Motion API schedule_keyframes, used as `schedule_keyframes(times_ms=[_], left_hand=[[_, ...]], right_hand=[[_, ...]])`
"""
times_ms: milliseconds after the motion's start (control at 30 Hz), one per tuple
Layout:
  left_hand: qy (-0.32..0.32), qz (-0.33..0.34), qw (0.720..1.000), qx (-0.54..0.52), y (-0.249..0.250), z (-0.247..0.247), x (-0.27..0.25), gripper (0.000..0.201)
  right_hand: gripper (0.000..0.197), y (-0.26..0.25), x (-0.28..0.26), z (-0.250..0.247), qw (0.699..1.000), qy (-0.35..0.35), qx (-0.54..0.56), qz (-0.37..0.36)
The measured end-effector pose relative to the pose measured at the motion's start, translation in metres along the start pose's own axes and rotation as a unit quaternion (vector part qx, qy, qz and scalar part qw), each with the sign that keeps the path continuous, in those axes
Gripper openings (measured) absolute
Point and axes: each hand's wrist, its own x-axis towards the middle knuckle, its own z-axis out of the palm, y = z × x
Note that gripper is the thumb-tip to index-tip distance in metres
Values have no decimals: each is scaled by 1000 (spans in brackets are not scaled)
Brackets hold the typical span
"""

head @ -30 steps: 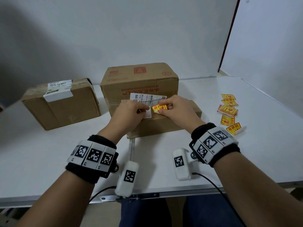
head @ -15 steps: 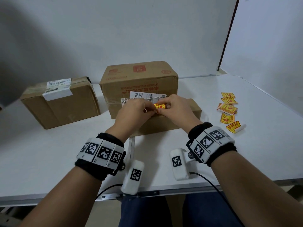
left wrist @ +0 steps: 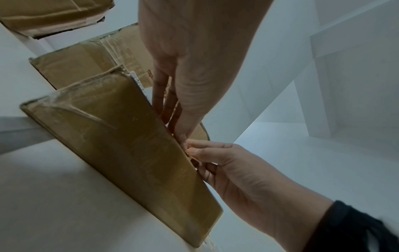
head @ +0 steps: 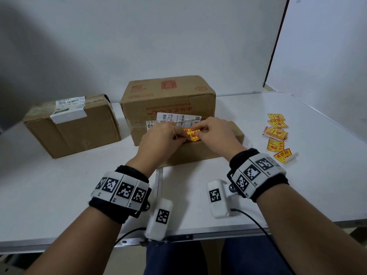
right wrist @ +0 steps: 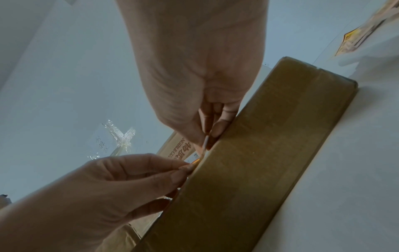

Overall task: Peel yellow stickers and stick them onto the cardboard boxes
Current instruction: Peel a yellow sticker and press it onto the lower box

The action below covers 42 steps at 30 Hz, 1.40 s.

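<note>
Two hands meet over the near edge of the flat box (head: pixel 200 153). From the head view we see our left hand (head: pixel 160 138) and right hand (head: pixel 217 135) both pinching one yellow sticker (head: pixel 191 134) between them, just above that box and in front of the tall box (head: pixel 168 104). A third box (head: pixel 73 124) sits at the far left, and loose stickers (head: pixel 276 133) lie well apart on the table (head: pixel 297 185) at the right.

From the left wrist view, our left fingers (left wrist: pixel 164 98) reach down to the flat box's top edge, tips meeting the right hand's fingertips (left wrist: pixel 194 150).

From the right wrist view, our right thumb and finger grip a thin white strip (right wrist: pixel 205 143); the left hand nips a yellow edge (right wrist: pixel 195 162) beside it.
</note>
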Motion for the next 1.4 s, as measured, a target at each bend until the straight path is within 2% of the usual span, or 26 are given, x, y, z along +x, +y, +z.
schedule_keyframes(times_ms=[700, 867, 1000, 1133, 1400], left_hand=[[-60, 24, 997, 44, 1, -8, 0, 23], [-86, 37, 994, 58, -1, -12, -2, 26], [-101, 40, 992, 62, 0, -15, -5, 29], [-89, 45, 993, 62, 0, -13, -5, 28], [-103, 43, 992, 51, -5, -10, -3, 29]], right_hand=[[30, 5, 3, 5, 1000, -19, 4, 10], [26, 12, 5, 8, 1000, 7, -6, 3], [13, 13, 3, 8, 999, 38, -8, -8], [22, 12, -1, 8, 1000, 12, -10, -25], [29, 19, -1, 1, 1000, 0, -25, 3]])
